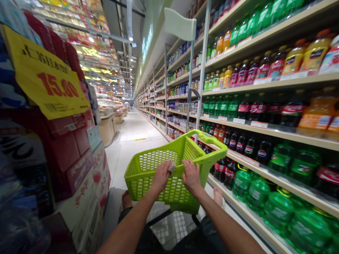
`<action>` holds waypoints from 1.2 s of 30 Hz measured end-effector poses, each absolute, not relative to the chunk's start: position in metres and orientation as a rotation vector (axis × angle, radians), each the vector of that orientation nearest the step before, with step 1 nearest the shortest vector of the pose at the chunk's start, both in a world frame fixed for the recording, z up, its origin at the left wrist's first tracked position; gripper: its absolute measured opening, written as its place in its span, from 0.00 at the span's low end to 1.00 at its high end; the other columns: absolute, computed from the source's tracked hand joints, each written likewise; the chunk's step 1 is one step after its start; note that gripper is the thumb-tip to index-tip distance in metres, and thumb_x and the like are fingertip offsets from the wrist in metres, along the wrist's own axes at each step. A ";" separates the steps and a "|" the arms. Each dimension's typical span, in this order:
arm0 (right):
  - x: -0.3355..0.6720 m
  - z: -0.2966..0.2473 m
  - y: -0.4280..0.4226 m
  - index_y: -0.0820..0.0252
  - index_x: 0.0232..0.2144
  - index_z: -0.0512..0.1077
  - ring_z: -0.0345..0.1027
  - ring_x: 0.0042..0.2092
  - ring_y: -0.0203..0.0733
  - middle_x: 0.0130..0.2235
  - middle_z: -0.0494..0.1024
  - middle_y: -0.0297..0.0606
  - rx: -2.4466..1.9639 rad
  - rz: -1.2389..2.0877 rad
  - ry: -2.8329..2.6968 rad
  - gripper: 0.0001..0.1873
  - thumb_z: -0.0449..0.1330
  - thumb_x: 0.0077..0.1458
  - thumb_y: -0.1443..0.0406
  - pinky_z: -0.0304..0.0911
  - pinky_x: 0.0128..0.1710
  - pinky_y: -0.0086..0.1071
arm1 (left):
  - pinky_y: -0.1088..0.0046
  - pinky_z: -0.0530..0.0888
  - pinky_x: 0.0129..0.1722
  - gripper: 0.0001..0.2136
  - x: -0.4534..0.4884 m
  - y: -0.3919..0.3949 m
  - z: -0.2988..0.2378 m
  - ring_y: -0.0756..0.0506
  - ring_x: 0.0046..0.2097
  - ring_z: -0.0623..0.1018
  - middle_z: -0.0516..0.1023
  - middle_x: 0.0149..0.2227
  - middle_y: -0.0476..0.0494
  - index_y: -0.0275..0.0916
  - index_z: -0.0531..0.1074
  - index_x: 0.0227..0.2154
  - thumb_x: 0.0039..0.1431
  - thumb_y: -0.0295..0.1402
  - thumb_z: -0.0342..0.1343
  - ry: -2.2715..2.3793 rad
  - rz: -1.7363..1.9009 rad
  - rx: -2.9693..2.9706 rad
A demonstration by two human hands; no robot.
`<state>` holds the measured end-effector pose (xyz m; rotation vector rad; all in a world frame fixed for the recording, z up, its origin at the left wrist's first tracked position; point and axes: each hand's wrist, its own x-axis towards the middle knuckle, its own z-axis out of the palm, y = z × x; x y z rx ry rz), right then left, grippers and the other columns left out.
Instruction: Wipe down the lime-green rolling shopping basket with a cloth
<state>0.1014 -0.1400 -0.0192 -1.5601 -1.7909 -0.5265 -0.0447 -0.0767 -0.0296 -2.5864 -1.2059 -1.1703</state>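
A lime-green shopping cart (148,183) with a perforated plastic basket stands directly in front of me, its handle toward the right. My left hand (162,176) is closed around a crumpled greyish cloth (172,167) at the near rim of the basket. To the right of it, my right hand (191,176) has its fingers bent over the same rim, gripping the cart. Its thumb is not clearly seen. The basket's visible inside shows no goods, though part of its floor is hidden by the near wall.
Shelves of bottled drinks (265,109) line the right side, close to the cart. A grey metal post (191,67) with a blank sign stands before them. Stacked boxes (79,197) and a yellow price sign (53,81) crowd the left. A tiled aisle (137,123) runs ahead.
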 end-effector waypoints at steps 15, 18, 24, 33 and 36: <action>0.070 -0.015 -0.101 0.52 0.45 0.66 0.57 0.51 0.45 0.48 0.69 0.39 -1.416 -0.676 -2.176 0.13 0.51 0.56 0.64 0.51 0.51 0.46 | 0.56 0.52 0.57 0.25 -0.087 -0.091 -0.039 0.41 0.58 0.59 0.62 0.56 0.36 0.34 0.56 0.54 0.52 0.34 0.49 -1.468 -0.597 -2.468; 0.108 -0.009 -0.101 0.55 0.43 0.68 0.58 0.50 0.43 0.46 0.70 0.39 -1.351 -0.775 -2.192 0.12 0.52 0.56 0.67 0.53 0.51 0.41 | 0.57 0.51 0.58 0.26 -0.084 -0.091 -0.037 0.42 0.60 0.56 0.59 0.58 0.38 0.34 0.54 0.55 0.52 0.33 0.47 -1.465 -0.554 -2.474; 0.200 0.013 -0.116 0.59 0.43 0.70 0.51 0.57 0.45 0.51 0.68 0.42 -1.543 -0.903 -1.844 0.16 0.51 0.54 0.74 0.49 0.55 0.44 | 0.57 0.50 0.58 0.26 -0.075 -0.094 -0.036 0.42 0.61 0.54 0.57 0.59 0.37 0.34 0.54 0.55 0.51 0.32 0.46 -1.509 -0.553 -2.451; 0.179 0.003 -0.105 0.57 0.44 0.70 0.54 0.57 0.41 0.51 0.69 0.37 -1.395 -0.877 -2.061 0.16 0.51 0.55 0.72 0.53 0.55 0.42 | 0.58 0.51 0.58 0.28 -0.074 -0.096 -0.034 0.42 0.61 0.52 0.54 0.60 0.38 0.32 0.52 0.57 0.51 0.32 0.45 -1.487 -0.466 -2.459; 0.237 0.030 -0.120 0.60 0.44 0.70 0.52 0.57 0.43 0.52 0.68 0.42 -1.601 -0.896 -1.835 0.17 0.50 0.53 0.74 0.51 0.56 0.44 | 0.57 0.50 0.58 0.29 -0.073 -0.096 -0.034 0.41 0.61 0.52 0.53 0.60 0.38 0.32 0.52 0.57 0.51 0.32 0.46 -1.504 -0.466 -2.449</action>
